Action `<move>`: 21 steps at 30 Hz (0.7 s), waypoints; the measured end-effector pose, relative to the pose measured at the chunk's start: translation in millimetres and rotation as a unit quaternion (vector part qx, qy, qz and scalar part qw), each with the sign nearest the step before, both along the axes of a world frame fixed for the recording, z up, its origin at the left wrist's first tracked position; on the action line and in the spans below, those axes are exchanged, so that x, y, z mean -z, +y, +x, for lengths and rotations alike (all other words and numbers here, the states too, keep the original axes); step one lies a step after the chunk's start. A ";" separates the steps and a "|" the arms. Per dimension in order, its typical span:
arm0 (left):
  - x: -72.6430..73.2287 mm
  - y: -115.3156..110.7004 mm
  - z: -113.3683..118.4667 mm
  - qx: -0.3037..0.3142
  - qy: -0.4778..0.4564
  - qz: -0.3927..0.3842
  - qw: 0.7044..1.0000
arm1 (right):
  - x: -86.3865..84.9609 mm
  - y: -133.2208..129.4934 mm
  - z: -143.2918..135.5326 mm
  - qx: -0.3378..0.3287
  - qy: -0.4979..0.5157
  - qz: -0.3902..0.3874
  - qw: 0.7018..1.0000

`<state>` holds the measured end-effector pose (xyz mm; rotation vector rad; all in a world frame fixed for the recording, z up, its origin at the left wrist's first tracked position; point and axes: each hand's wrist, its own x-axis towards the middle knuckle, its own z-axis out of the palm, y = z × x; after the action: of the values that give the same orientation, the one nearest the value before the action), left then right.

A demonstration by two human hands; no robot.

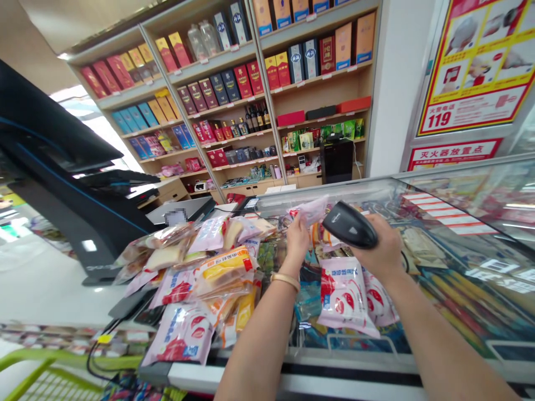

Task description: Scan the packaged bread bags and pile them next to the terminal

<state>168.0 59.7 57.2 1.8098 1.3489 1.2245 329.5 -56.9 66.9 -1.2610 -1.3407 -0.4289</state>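
My left hand grips a pale pink snack packet by its edge, held above the glass counter top. Wrapped in my right hand is a black handheld barcode scanner, its head pointing left toward that packet. Beneath the scanner, a pink and white bread packet lies on the glass, overlapping another pink packet. To the left of my forearm spreads a heap of packaged breads, among them a yellow packet and a pink packet at the front.
A glass-topped freezer with goods inside stretches to the right. At left stand a black checkout terminal and a green shopping cart. Shelves of boxed goods line the back, and a red and yellow poster hangs at right.
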 end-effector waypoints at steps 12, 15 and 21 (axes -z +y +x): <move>-20.7 -62.0 -39.5 0.003 -0.600 -0.082 0.795 | -4.0 -3.7 -6.4 -0.080 -0.005 -0.061 0.995; -11.4 -65.2 -40.1 0.001 -0.588 -0.075 0.805 | -4.8 -4.0 -5.3 -0.084 -0.001 -0.064 0.994; -2.3 -61.6 -43.9 -0.007 -0.526 -0.069 0.848 | -7.3 -5.4 -1.3 -0.036 -0.028 -0.062 0.997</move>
<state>124.1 -1.9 59.5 0.7339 0.7451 1.6823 328.2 -62.3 74.2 -1.3059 -1.4743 -0.3360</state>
